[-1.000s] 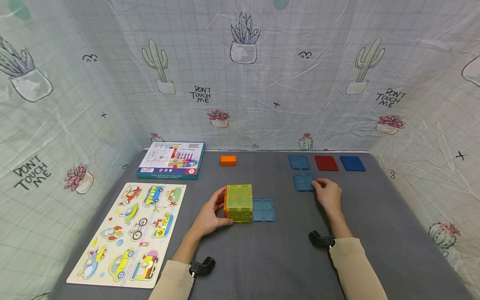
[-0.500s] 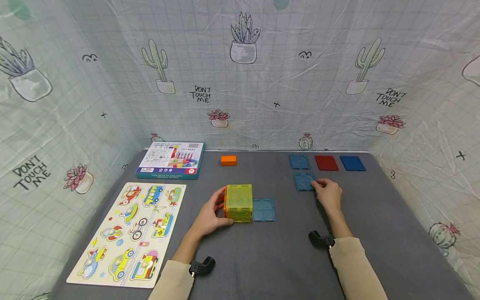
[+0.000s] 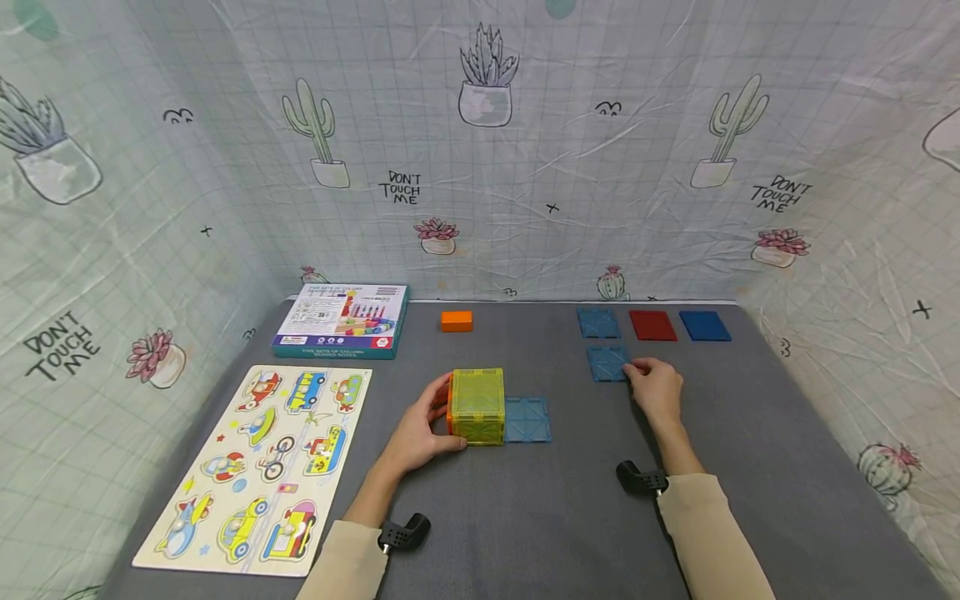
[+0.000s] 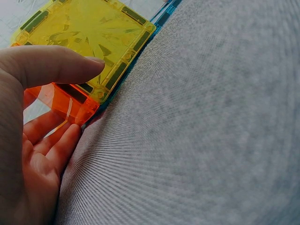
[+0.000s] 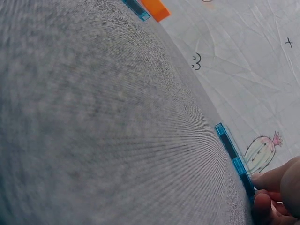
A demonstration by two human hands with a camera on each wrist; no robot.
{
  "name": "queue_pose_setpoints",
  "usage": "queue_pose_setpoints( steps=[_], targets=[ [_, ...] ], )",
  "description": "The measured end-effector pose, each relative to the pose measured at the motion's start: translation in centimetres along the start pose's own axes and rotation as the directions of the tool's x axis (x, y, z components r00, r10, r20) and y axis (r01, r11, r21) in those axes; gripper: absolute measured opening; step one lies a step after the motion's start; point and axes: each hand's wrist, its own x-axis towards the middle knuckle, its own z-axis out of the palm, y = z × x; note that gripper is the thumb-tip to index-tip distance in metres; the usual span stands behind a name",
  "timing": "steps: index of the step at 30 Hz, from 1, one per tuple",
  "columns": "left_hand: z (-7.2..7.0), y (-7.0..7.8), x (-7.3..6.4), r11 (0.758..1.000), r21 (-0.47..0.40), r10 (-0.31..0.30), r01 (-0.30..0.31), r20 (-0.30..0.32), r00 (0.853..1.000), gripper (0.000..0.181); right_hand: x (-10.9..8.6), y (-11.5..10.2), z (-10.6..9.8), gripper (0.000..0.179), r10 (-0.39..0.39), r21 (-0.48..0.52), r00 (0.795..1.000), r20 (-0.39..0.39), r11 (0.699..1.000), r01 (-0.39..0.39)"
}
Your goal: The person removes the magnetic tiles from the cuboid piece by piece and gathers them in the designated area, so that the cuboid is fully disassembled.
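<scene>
Reaching in from the bottom edge, in beige sleeves [image 3: 712, 533] with black wrist-worn devices [image 3: 405, 533], over a dark grey bench [image 3: 540, 517], past a pale puzzle board [image 3: 300, 423] of coloured vehicles lying flat at the left. Gripping with the left hand [image 3: 415, 433] a box-shaped block of translucent plastic tiles [image 3: 477, 407], yellow on top and front, orange on the left; curled round it, with the thumb over the yellow front and the fingers at the orange side. Flat at its right, seemingly touching, a translucent light-blue square tile [image 3: 527, 419]. Farther out, pinching with the right hand [image 3: 654, 387] the right edge of a second light-blue tile [image 3: 606, 364]. Unchanged from a second ago in both grips and in every position, apart from a very slight drift of the head view. Beyond, a flat printed carton [image 3: 341, 321], a small orange block [image 3: 457, 322], then in a row a third light-blue tile [image 3: 598, 323], a red tile [image 3: 652, 326] and a dark-blue tile [image 3: 705, 327]. Backed by a cactus-printed cloth [image 3: 562, 167].
</scene>
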Motion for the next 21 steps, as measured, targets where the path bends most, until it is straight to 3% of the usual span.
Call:
queue_pose_setpoints(
  steps=[21],
  targets=[
    [-0.05,-0.03,-0.08,1.0,-0.001,0.007,-0.007,0.0,1.0,0.108,0.07,0.08,-0.17,0.033,-0.002,0.015,1.0,0.02,1.0,0.001]
  ],
)
